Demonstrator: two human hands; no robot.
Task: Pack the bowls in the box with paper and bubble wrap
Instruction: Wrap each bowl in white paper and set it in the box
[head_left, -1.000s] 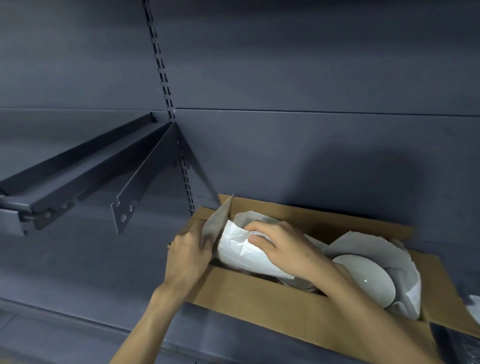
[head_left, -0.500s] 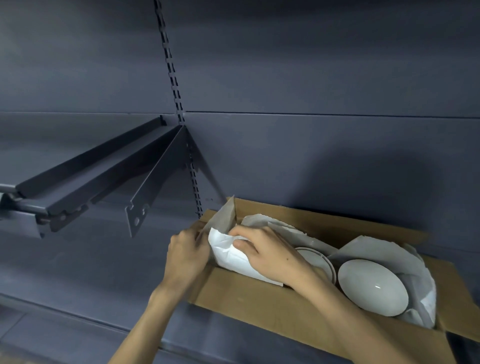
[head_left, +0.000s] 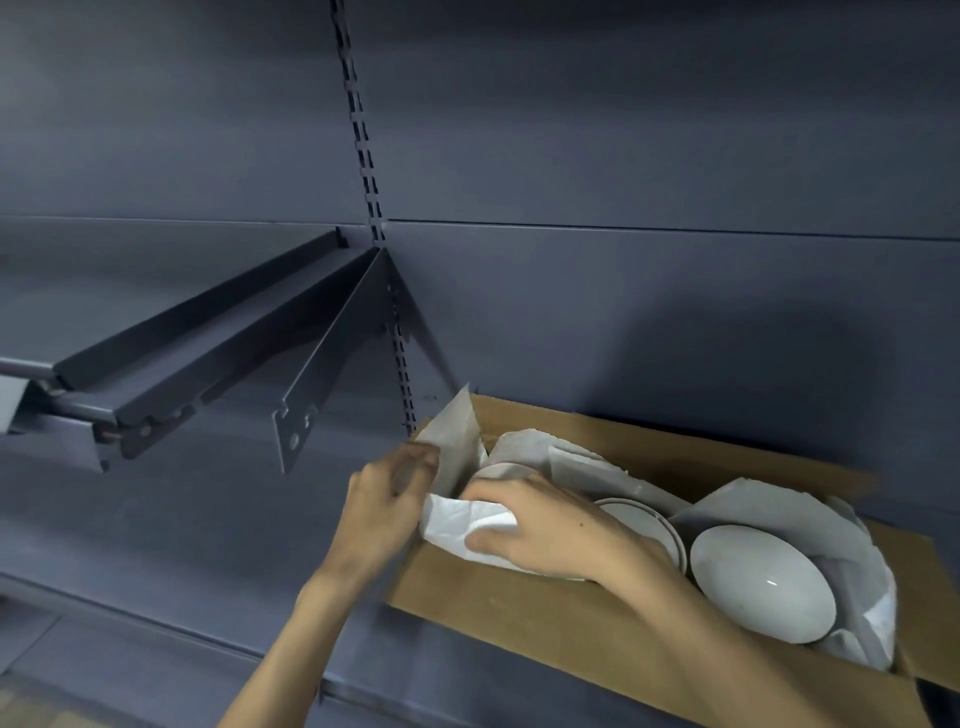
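An open cardboard box (head_left: 519, 608) sits on a dark shelf at lower right. Inside, a white bowl (head_left: 761, 582) lies tilted on white paper (head_left: 779, 506) at the right end. Beside it a stack of rimmed bowls (head_left: 641, 517) shows its edge. My right hand (head_left: 550, 525) presses a crumpled white paper sheet (head_left: 457, 525) over something at the box's left end; what it covers is hidden. My left hand (head_left: 384, 504) pinches a grey paper corner (head_left: 457, 441) that stands up at the box's left edge.
A dark metal shelf (head_left: 171, 364) on a bracket (head_left: 332, 369) juts out at the left, level with the box top. A slotted upright (head_left: 363, 171) runs up the dark back panel. More white paper (head_left: 576, 462) lies crumpled at the box's back.
The view shifted, so the box sits further right. My right hand pushed the crumpled paper lower into the box's left end. The stacked bowls beside it came into view.
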